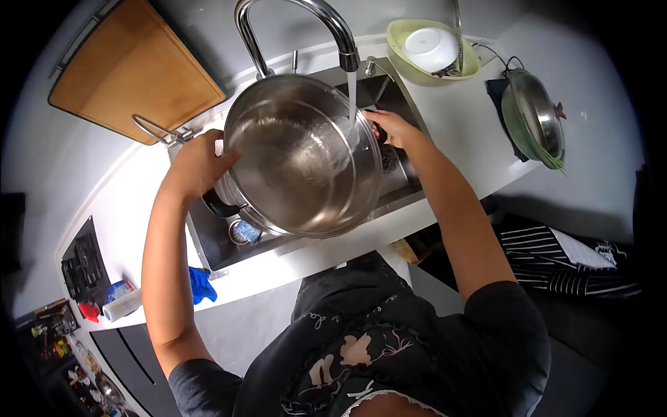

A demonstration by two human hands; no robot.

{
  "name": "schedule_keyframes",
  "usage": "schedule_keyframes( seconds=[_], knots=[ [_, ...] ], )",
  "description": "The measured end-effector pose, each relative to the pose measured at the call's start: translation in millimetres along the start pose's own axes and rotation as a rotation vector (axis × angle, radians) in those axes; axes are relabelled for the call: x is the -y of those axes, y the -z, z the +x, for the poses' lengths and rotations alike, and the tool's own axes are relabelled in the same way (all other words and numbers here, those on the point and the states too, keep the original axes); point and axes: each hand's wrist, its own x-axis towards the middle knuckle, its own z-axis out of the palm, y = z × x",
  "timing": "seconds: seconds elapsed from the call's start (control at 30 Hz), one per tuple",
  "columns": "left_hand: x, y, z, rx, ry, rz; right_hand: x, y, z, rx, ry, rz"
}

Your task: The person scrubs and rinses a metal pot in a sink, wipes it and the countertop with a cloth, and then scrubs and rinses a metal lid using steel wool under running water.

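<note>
A large stainless steel pot is held tilted over the sink, its open mouth towards me. Water runs from the chrome faucet into the pot near its right side. My left hand is closed on the pot's left rim, thumb on the inner side. Below that hand a black handle sticks out. On the opposite side, my right hand is closed around the pot's edge beside a dark handle; its fingertips are partly hidden.
Under the pot lies the steel sink, with a blue sponge by the drain. A cutting board leans at the back left. A green basket with a white bowl and a lidded pan stand right. A blue cloth hangs at the front edge.
</note>
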Motion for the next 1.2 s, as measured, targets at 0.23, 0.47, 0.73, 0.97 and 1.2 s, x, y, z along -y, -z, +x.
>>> schedule_keyframes(
  seconds=[0.23, 0.47, 0.73, 0.97, 1.2],
  knots=[
    [16.6, -53.0, -37.0, -0.213, 0.095, -0.075, -2.7, 7.5, 2.3, -0.142, 0.361, 0.397],
    [43.5, -181.4, -7.1, -0.398, 0.046, -0.484, 47.9, 23.1, -65.5, -0.27, 0.621, 0.078],
    [38.0, -295.7, 65.9, -0.364, 0.002, -1.034, 110.0, 20.1, -109.9, -0.196, 0.698, -0.547],
    [-9.9, -313.9, 91.3, -0.23, 0.037, -1.25, 173.8, 0.2, -114.6, -0.166, 0.488, -0.761],
    [-17.1, -322.7, 79.1, 0.061, 0.226, -1.503, 185.3, 21.2, -95.7, -0.267, 0.364, -0.615]
  ],
)
